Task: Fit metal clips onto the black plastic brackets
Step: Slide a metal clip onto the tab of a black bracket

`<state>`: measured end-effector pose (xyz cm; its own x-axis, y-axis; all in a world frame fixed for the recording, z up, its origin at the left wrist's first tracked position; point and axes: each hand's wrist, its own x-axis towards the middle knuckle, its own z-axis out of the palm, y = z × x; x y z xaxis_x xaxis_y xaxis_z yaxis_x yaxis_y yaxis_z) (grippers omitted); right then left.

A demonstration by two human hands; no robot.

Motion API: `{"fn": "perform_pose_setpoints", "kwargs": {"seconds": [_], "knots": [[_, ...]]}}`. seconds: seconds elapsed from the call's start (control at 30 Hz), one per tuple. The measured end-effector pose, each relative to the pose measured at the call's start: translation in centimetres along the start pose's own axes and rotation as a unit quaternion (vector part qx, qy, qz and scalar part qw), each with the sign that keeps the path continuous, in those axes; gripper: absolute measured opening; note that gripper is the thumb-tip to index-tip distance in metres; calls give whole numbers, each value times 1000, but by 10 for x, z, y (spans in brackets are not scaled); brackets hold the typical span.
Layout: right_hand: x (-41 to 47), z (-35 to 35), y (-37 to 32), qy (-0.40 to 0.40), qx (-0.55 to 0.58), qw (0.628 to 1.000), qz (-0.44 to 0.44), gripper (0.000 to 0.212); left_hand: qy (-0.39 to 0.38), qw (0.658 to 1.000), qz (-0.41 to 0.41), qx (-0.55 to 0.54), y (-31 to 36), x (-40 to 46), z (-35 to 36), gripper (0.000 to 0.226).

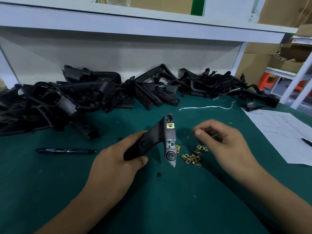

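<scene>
Green matting covers the bench, and nearest to me the person's two forearms reach out over it. The left hand is wrapped round the broad leg of a black plastic bracket, holding it up off the mat with the narrow arm facing upward. One brass-coloured clip already sits near the top of that arm; a slot lower down looks unfilled. The right hand hovers just beside it with fingers loosely curled toward the thumb; whether it pinches a clip I cannot tell.

Under that hand lies a small heap of loose clips on the mat. They look light, springy and sharp-edged, so best taken by the flat sides. The bracket seems stiff and light, and the wide leg gives a sure hold while a clip is pushed on.

To the left rests a pen; to the right, a printed sheet. Farther back, a long pile of brackets lies against the white shelf.
</scene>
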<state>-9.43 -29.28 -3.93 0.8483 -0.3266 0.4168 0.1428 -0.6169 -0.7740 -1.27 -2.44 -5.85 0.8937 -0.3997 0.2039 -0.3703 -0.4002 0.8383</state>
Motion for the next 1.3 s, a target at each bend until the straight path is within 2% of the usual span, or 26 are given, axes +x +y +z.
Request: {"fn": "perform_pose_setpoints", "kwargs": {"seconds": [0.13, 0.23, 0.37, 0.7, 0.87, 0.97, 1.13, 1.23, 1.3], "knots": [[-3, 16, 4, -50, -167, 983, -64, 15, 4, 1000, -4, 7, 1, 0, 1, 59], [-4, 25, 4, -101, -234, 964, -82, 24, 5, 1000, -5, 22, 2, -1, 1, 59], [-2, 25, 4, -109, -303, 939, -120, 22, 11, 999, -7, 40, 4, -1, 1, 60], [1, 24, 2, -105, -277, 950, -99, 9, 7, 998, -2, 63, 6, -2, 1, 60], [-2, 25, -2, -115, -262, 953, -98, 16, 5, 998, 0, 66, 5, -2, 2, 60], [-3, 24, -2, -97, -212, 970, -70, 17, 7, 998, 0, 65, 5, -1, 2, 60], [-3, 18, -3, -31, -16, 999, -9, 27, 10, 999, -4, 47, 3, -1, 2, 59], [-3, 18, -4, -14, 123, 991, 48, 26, 10, 1000, -12, 19, 3, -1, 1, 59], [-1, 20, -5, -12, 225, 970, 94, 20, 11, 1000, -15, 8, 2, -1, 1, 59]]}}
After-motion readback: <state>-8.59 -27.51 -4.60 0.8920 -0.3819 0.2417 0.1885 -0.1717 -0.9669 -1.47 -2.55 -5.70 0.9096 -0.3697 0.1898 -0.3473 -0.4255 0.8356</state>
